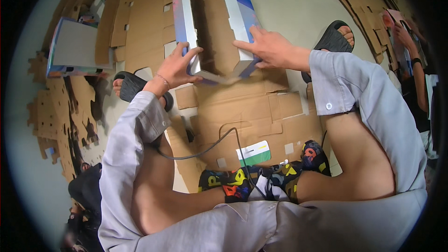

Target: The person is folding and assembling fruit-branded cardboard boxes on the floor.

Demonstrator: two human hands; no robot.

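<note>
In front of me lies a long cardboard box, brown inside, with white folded edges and colourful printed outer walls. Its near end is low and slightly blurred. My left hand is closed on the near corner of the left wall, its fingers partly hidden behind the cardboard. Opposite it, my right hand grips the right wall near the same end, thumb over the white edge and fingers along the outside. Flat brown cardboard lies beneath the box.
A black cable crosses the cardboard near my legs, beside a white and green label. Black sandals are on both sides. Another printed box stands at left by cut cardboard scraps. At far right, another person's hand holds a printed piece.
</note>
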